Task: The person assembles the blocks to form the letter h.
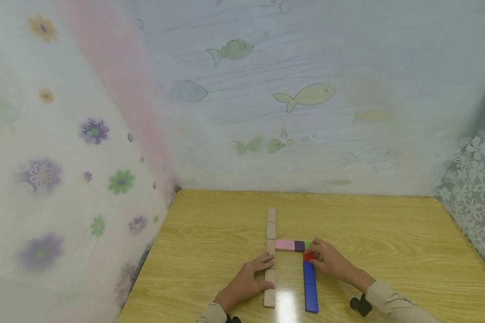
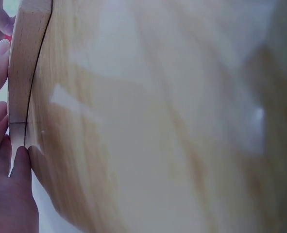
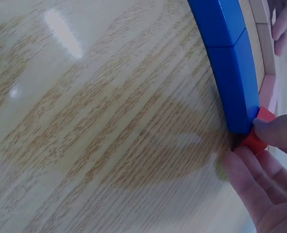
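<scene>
A straight line of several plain wooden blocks (image 1: 271,231) lies on the table. My left hand (image 1: 244,283) rests across its nearer half, fingers and thumb touching the wood without curling round it. From the line's middle, a pink block (image 1: 285,245), a dark purple block (image 1: 299,246) and a partly covered green block (image 1: 307,244) run rightward. Just below the green one, my right hand (image 1: 332,262) pinches a red block (image 3: 255,141) between thumb and fingers. The red block touches the end of two blue blocks (image 1: 309,272), which stretch end to end toward me.
The wood-grain table (image 1: 388,233) reaches back to a pale wall sheet (image 1: 327,170) with drawn fish. A flowered sheet (image 1: 77,202) hangs along the left side, and a lacy white floral cloth (image 1: 470,188) on the right. Light glares off the tabletop between the block rows.
</scene>
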`<act>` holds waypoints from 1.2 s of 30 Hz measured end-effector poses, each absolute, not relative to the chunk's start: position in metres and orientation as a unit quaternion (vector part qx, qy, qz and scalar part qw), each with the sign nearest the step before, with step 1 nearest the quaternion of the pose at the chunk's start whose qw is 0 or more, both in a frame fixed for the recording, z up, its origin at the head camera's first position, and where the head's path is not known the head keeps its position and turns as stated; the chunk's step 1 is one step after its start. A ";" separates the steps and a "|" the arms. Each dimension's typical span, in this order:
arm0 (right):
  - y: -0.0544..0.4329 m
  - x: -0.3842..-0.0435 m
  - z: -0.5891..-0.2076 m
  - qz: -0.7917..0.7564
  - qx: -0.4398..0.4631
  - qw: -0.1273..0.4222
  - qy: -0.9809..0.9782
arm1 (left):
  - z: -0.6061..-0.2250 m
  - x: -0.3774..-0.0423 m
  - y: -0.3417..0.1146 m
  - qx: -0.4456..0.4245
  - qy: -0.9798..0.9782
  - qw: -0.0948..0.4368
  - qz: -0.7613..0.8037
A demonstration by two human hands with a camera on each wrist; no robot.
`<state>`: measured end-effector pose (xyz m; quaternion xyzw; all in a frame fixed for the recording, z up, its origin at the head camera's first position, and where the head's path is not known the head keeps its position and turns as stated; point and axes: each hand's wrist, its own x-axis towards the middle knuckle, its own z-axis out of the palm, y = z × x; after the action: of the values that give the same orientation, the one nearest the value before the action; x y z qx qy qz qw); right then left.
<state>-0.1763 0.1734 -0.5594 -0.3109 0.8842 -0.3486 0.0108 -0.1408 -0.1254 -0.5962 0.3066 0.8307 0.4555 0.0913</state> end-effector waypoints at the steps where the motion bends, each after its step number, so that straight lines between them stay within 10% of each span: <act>1: 0.173 -0.176 -0.560 -0.348 -0.311 0.009 0.884 | -0.597 -0.141 -0.125 0.307 0.831 0.090 0.455; 36: 0.168 -0.144 -0.565 -0.221 -0.350 -0.051 0.909 | -0.600 -0.141 -0.126 0.311 0.833 0.082 0.451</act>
<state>-0.1438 0.1681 -0.5651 -0.3500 0.9089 -0.2211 -0.0509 -0.1412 -0.1256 -0.5999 0.3107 0.8327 0.4509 0.0820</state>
